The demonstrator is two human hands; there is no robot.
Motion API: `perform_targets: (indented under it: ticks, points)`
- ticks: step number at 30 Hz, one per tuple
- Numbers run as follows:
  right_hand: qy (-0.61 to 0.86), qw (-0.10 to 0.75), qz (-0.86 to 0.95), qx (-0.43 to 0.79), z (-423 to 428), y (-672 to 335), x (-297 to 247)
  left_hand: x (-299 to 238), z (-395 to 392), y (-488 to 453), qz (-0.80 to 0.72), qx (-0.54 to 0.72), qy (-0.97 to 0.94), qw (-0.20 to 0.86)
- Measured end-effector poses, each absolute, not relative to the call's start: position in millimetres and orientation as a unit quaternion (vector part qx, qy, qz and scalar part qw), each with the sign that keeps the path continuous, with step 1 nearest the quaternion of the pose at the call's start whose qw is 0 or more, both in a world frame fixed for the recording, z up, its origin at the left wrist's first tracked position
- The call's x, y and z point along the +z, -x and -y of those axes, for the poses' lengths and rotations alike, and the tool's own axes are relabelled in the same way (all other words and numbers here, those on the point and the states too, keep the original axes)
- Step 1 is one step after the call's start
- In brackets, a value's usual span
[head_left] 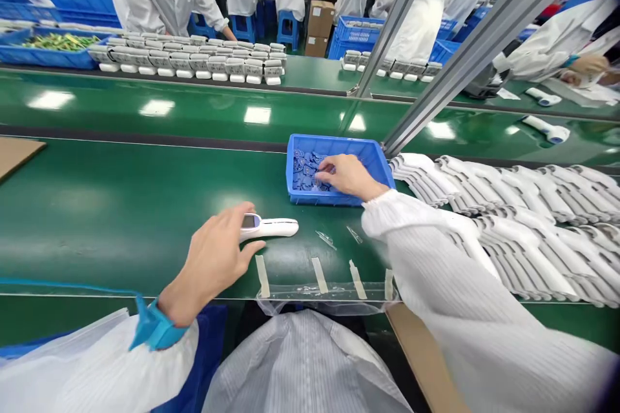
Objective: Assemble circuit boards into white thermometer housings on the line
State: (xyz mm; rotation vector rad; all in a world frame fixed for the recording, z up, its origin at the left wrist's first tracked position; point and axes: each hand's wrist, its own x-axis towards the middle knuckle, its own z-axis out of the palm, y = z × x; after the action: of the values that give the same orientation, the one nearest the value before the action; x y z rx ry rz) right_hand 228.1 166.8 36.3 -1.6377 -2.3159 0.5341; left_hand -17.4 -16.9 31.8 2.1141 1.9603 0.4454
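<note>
L hand (213, 251) cupped round one end of device (279, 228), which lies on bench (121, 206), prob. to steady it; grip unclear. R hand (346, 175) well apart, at blue parts (304, 164) in bin (324, 198); pinch can't tell. Bin near, presumably for reach.

Before you, a green workbench (121, 193), reflected light (257, 115) beyond it, slanting metal posts (393, 19) to your right, blue stools (288, 29) and stacked cardboard boxes (321, 19) farther back
</note>
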Motion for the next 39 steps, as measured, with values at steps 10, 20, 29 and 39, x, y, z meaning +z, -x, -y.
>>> perform_targets:
  ticks: [10,20,29,39]
  points:
    - [0.535,0.172,0.801,0.206,-148,-229,50,38,6,-6,-0.654,0.197,-0.696,0.222]
    - [0.436,0.336,0.782,0.293,-40,-217,67,40,5,-45,-0.578,0.338,-0.611,0.422]
    - [0.42,0.355,0.797,0.25,-37,-235,61,43,7,-42,-0.592,0.266,-0.677,0.346]
    - [0.453,0.353,0.777,0.258,-20,-231,35,28,4,-56,-0.594,0.205,-0.759,0.173]
